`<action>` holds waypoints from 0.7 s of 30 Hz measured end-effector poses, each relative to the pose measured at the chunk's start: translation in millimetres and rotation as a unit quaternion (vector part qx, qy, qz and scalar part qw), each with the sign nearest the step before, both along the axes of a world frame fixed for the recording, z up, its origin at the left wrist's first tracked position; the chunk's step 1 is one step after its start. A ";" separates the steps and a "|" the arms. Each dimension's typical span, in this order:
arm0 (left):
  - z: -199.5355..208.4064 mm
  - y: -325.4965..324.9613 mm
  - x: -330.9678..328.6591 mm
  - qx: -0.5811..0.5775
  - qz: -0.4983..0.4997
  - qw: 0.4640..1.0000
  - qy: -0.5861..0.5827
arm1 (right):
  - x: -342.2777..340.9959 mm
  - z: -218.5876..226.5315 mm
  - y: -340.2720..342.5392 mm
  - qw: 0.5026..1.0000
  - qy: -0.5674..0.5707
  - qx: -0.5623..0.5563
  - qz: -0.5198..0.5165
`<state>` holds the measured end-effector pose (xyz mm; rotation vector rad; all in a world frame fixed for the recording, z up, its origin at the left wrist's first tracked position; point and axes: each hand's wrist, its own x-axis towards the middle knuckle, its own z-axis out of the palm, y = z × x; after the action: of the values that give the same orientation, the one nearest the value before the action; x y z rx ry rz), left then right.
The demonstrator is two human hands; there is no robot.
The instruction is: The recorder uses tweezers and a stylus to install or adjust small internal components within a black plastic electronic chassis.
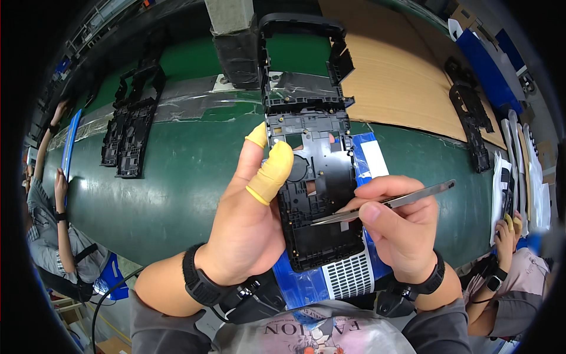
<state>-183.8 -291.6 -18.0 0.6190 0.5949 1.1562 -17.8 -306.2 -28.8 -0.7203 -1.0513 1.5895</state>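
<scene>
A long black plastic frame (321,177), with an open loop at its far end and small brass-coloured inserts, is held up in front of me. My left hand (247,218) grips its left edge, with yellow finger cots on the thumb and a fingertip. Metal tweezers (407,197) are pinched in my right hand (401,227), their tips over the lower part of the frame; whether they touch it or hold anything is too small to tell. Beneath the frame lies a blue sheet (300,286) with a white label bearing a dark grid (349,277).
Several similar black frames (135,130) lie on the green table (194,159) at the left. Another black frame (471,112) rests near the cardboard sheet (395,71) at right. A post (236,50) rises at the back. People work at both sides, a forearm (504,236) at right.
</scene>
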 end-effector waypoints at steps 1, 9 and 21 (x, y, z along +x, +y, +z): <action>-0.5 0.1 -0.3 0.004 -0.001 1.000 0.000 | -0.2 0.0 0.2 1.000 -0.005 0.003 0.001; -2.5 1.1 1.4 0.009 -0.002 1.000 0.005 | -0.3 -1.0 1.2 0.999 -0.025 0.019 -0.006; 7.7 -4.3 -13.6 0.118 0.059 0.990 0.041 | 12.7 3.1 21.8 0.995 0.071 0.000 -0.070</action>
<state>-197.4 -295.9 -10.3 0.8459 0.5752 1.3293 -5.1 -284.4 -25.6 -0.6554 -0.8789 1.4974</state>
